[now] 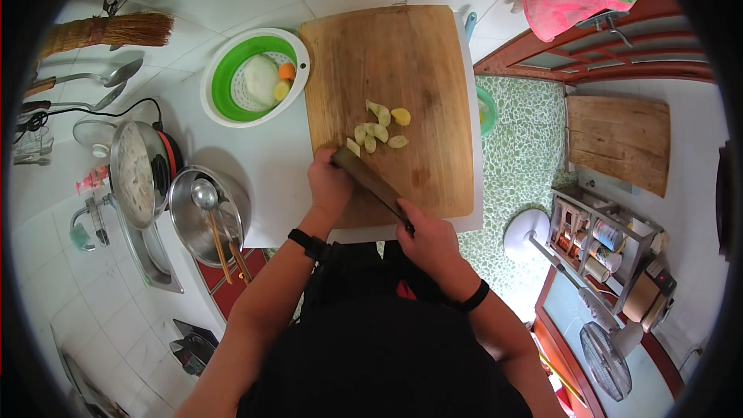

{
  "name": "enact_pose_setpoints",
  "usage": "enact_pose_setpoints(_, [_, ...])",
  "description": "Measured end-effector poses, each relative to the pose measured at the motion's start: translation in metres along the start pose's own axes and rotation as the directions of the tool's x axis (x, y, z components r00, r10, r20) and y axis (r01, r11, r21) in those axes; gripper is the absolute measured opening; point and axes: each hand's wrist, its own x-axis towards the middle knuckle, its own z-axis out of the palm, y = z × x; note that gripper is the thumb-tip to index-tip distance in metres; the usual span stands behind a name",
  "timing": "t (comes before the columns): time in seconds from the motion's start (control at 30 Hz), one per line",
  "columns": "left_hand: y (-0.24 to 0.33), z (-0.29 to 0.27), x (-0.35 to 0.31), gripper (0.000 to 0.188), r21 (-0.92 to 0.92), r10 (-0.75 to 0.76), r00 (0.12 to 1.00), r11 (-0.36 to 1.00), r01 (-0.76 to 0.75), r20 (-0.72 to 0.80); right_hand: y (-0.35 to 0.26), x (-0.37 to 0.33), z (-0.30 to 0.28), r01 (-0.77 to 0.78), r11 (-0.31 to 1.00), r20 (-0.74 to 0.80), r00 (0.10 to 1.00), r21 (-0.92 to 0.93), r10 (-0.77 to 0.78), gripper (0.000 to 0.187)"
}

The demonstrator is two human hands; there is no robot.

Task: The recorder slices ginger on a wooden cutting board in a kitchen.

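My right hand (pixel 429 244) is wrapped round the handle of a broad kitchen knife (pixel 370 179), near the front edge of the wooden cutting board (pixel 387 46). The blade runs slantwise to the far left, up to my left hand (pixel 330 183). That hand is closed, its fingers curled at the blade's tip; what they hold, if anything, is hidden. Just beyond the blade lie several pale green slant-cut slices (pixel 371 130), one of them (pixel 354 147) right at the blade. Next to them sits a yellowish round piece (pixel 401 116).
Left of the board stands a green and white colander (pixel 226 81) holding a white chunk (pixel 261 80), an orange piece (pixel 287 71) and a yellow one (pixel 282 91). A steel bowl (pixel 182 209) with a ladle (pixel 204 195) and a lidded pan (pixel 133 174) are farther left. A fan (pixel 606 360) stands right.
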Motion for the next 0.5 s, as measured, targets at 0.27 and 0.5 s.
enact_pose_setpoints(0.27, [-0.002, 0.001, 0.003, 0.017, 0.040, 0.070, 0.997, 0.997, -0.069, -0.019, -0.016, 0.006, -0.002, -0.049, 0.992, 0.034, 0.998, -0.112, 0.053, 0.044])
enact_pose_setpoints(0.5, [0.028, -0.010, -0.001, 0.013, -0.043, -0.188, 0.979, 0.981, 0.192, 0.077, -0.015, 0.033, 0.005, -0.185, 0.981, 0.123, 0.974, -0.063, 0.192, 0.041])
